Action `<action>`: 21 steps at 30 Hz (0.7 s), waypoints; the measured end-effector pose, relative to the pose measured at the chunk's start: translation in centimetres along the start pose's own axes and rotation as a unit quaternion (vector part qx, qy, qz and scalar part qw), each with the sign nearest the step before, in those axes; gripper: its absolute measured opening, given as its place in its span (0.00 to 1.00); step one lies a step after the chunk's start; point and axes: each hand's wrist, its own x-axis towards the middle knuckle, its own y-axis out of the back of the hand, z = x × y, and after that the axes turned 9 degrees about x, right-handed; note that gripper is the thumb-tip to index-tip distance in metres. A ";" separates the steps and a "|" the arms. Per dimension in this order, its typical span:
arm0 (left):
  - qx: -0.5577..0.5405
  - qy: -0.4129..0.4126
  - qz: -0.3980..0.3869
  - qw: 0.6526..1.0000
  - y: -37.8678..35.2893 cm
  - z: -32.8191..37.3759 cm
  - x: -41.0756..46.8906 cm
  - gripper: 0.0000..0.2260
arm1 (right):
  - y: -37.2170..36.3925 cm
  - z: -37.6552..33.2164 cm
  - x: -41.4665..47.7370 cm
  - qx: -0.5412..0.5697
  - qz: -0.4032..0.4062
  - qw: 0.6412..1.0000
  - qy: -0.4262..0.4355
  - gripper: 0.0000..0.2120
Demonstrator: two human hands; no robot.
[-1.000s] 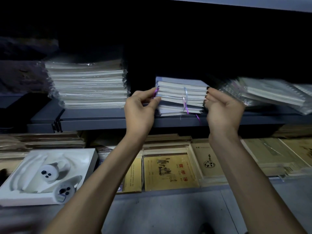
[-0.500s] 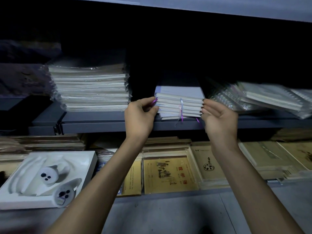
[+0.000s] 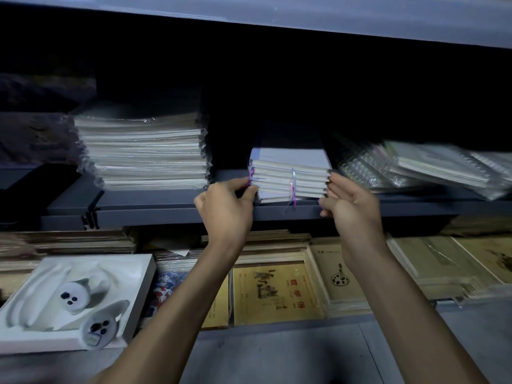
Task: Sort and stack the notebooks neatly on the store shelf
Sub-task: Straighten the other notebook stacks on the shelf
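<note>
The small stack of notebooks (image 3: 288, 178) lay flat on the grey shelf (image 3: 166, 212), near its front edge and about midway along it. There were several thin books under a pale cover, though the exact count was hard to read. Thin ribbons (image 3: 293, 187), pale and purple, hung down over its front face. The left hand (image 3: 224, 209) had its grip on the stack's left front corner, with thumb and curled fingers pinching it. The right hand (image 3: 352, 206) stood at the opposite end with the palm turned inward. Its fingers were nearly straight and their tips were against the stack's right edge, closed around nothing.

Three piles shared the shelf. To the left, just apart from the small stack, rose a taller pile (image 3: 144, 153) of flat books sealed in clear plastic wrap. To the right lay the spiral-bound notebooks (image 3: 429, 167) in plastic sleeves, tilted, fanned and blurred. An upper shelf (image 3: 304, 15) overhung everything, leaving the back in darkness.

Below, both forearms crossed in front of a lower row of goods. There a white box (image 3: 133, 273) held two white round-faced figures, and beside it lay a yellow exercise book (image 3: 277, 292) and a tan book with a palette drawing (image 3: 338, 273). Further tan piles lay at either side.
</note>
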 end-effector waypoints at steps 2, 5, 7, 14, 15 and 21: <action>-0.012 0.003 0.001 1.000 -0.1 -0.2 -0.1 0.09 | 0.1 0.2 0.1 0.007 -0.003 1.000 0.002 0.31; -0.027 0.015 0.019 0.999 -0.4 0.1 -0.3 0.09 | 0.1 0.4 0.4 0.041 -0.018 0.999 0.002 0.30; -0.049 0.015 0.031 0.998 -0.6 0.5 -0.6 0.10 | 0.1 0.5 0.7 0.065 -0.030 0.997 0.000 0.29; -0.130 -0.021 0.040 0.991 -1.9 0.9 -1.8 0.11 | 0.1 0.0 1.5 0.121 -0.014 0.993 -0.003 0.30; -0.124 -0.028 0.053 0.990 -2.1 1.1 -2.2 0.11 | 0.1 -0.1 1.5 0.126 -0.017 0.992 -0.004 0.28; -0.060 -0.054 0.071 0.994 -2.5 2.1 -3.9 0.10 | 1.1 0.1 3.4 0.119 0.010 0.993 -0.017 0.30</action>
